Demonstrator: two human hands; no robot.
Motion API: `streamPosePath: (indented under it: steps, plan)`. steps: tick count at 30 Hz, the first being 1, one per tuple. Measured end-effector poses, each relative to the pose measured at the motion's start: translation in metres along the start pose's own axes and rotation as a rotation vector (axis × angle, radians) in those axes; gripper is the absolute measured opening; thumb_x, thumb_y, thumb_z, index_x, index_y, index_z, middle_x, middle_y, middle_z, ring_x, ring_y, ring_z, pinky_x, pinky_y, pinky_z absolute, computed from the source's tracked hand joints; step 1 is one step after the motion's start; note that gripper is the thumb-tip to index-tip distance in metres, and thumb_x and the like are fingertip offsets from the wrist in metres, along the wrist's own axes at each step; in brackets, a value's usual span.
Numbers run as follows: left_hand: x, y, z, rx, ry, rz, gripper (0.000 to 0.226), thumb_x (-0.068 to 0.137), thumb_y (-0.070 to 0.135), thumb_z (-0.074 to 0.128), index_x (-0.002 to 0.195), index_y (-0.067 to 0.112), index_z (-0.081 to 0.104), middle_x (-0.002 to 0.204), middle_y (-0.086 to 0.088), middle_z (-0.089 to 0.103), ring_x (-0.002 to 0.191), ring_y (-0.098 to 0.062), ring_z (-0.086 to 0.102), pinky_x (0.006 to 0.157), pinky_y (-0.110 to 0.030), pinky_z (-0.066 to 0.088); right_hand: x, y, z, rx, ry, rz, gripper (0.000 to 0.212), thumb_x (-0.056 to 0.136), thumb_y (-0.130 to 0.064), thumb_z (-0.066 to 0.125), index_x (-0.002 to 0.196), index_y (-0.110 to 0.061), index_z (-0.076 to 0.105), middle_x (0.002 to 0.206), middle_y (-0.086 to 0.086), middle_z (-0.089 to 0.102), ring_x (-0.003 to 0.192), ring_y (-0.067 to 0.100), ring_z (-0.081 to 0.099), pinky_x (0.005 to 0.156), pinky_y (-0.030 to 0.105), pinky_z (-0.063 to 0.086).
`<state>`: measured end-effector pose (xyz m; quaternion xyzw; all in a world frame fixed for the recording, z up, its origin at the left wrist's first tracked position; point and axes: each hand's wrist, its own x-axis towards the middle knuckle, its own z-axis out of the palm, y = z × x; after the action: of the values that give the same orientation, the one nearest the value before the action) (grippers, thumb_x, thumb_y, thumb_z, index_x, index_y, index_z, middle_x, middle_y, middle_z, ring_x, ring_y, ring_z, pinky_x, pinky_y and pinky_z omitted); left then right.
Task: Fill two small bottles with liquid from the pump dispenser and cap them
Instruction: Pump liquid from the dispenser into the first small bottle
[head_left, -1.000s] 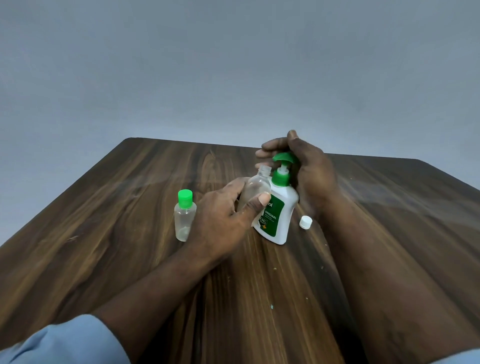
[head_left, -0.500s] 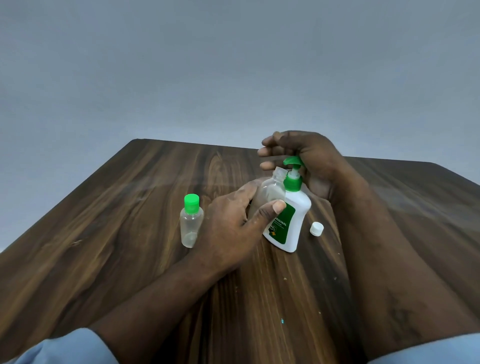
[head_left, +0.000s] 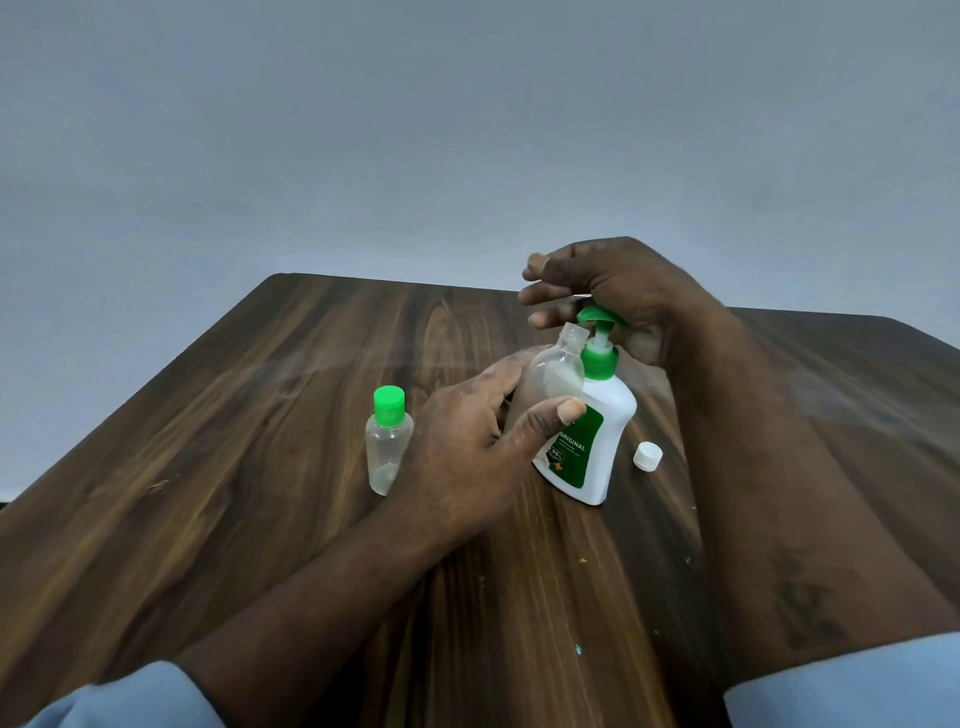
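The left hand (head_left: 467, 447) grips the small clear plastic bottle (head_left: 550, 374), tipped with its mouth under the green spout (head_left: 592, 314) of the white pump dispenser (head_left: 602, 431), while the right hand (head_left: 618, 291), fingers loose, seems to press its top, so the next push should be slow.

I count two small bottles: one green-capped bottle (head_left: 387, 448) and one uncapped bottle (head_left: 553, 371). Also one pump dispenser (head_left: 609, 441), one loose white cap (head_left: 648, 456), one wooden table (head_left: 249, 467).
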<state>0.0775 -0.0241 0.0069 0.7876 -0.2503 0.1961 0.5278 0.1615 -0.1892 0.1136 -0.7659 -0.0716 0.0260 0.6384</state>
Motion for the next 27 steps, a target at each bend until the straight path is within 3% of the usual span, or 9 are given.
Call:
streamPosePath:
  steps: [2,8,12,15,18,21,27]
  plan:
    - [-0.0001,-0.0004,0.0001,-0.007,0.002,-0.001,0.053,0.097,0.057,0.058,0.143,0.031,0.055,0.120,0.020,0.069,0.108,0.005,0.066,0.082,-0.017,0.058,0.0003,0.0000,-0.0007,-0.082,0.011,-0.003,0.030,0.097,-0.020,0.072,0.118,0.001,0.068,0.097,0.013,0.080,0.067,0.019,0.073,0.066,0.032,0.053]
    - [0.0011,0.0010,-0.0006,-0.071,0.005,-0.052,0.050,0.093,0.053,0.064,0.135,0.025,0.064,0.115,0.016,0.073,0.105,0.001,0.069,0.083,-0.024,0.061,-0.0011,0.0018,-0.0037,-0.172,0.050,0.006,0.024,0.096,-0.019,0.073,0.114,-0.002,0.071,0.096,0.008,0.081,0.077,0.023,0.069,0.066,0.032,0.053]
    - [0.0037,-0.0020,-0.0027,-0.172,0.018,-0.116,0.045,0.089,0.047,0.071,0.128,0.025,0.067,0.111,0.011,0.076,0.103,-0.005,0.073,0.083,-0.033,0.063,-0.0026,0.0028,0.0011,-0.224,0.066,0.017,0.021,0.097,-0.011,0.068,0.114,0.000,0.072,0.097,0.011,0.081,0.059,0.013,0.066,0.049,0.022,0.048]
    - [0.0065,-0.0019,-0.0058,-0.254,0.036,-0.136,0.051,0.087,0.041,0.075,0.132,0.018,0.067,0.111,0.005,0.078,0.103,-0.012,0.074,0.083,-0.035,0.062,-0.0020,0.0015,0.0009,-0.230,0.095,0.014,0.023,0.096,-0.004,0.065,0.116,0.004,0.071,0.091,0.009,0.080,0.055,0.013,0.066,0.052,0.023,0.049]
    - [0.0063,-0.0014,-0.0092,-0.215,0.030,-0.120,0.047,0.089,0.041,0.072,0.131,0.019,0.069,0.108,0.008,0.078,0.101,-0.009,0.074,0.079,-0.027,0.059,-0.0019,0.0015,-0.0007,-0.220,0.095,0.015,0.022,0.097,-0.010,0.069,0.114,0.003,0.072,0.099,0.016,0.080,0.066,0.019,0.068,0.054,0.026,0.051]
    - [0.0027,-0.0042,-0.0085,-0.157,0.001,-0.127,0.048,0.091,0.044,0.069,0.134,0.022,0.067,0.114,0.011,0.077,0.105,-0.006,0.072,0.084,-0.031,0.061,-0.0004,0.0030,-0.0008,-0.253,0.082,0.011,0.020,0.097,-0.017,0.071,0.109,-0.002,0.073,0.091,0.008,0.081,0.061,0.013,0.065,0.055,0.025,0.050]
    - [0.0032,-0.0029,-0.0057,-0.131,-0.027,-0.129,0.056,0.091,0.049,0.067,0.140,0.025,0.063,0.126,0.013,0.072,0.114,-0.004,0.068,0.093,-0.038,0.061,-0.0014,0.0033,0.0000,-0.267,0.066,-0.001,0.031,0.095,-0.021,0.073,0.116,0.002,0.071,0.096,0.011,0.081,0.081,0.027,0.062,0.079,0.042,0.046]
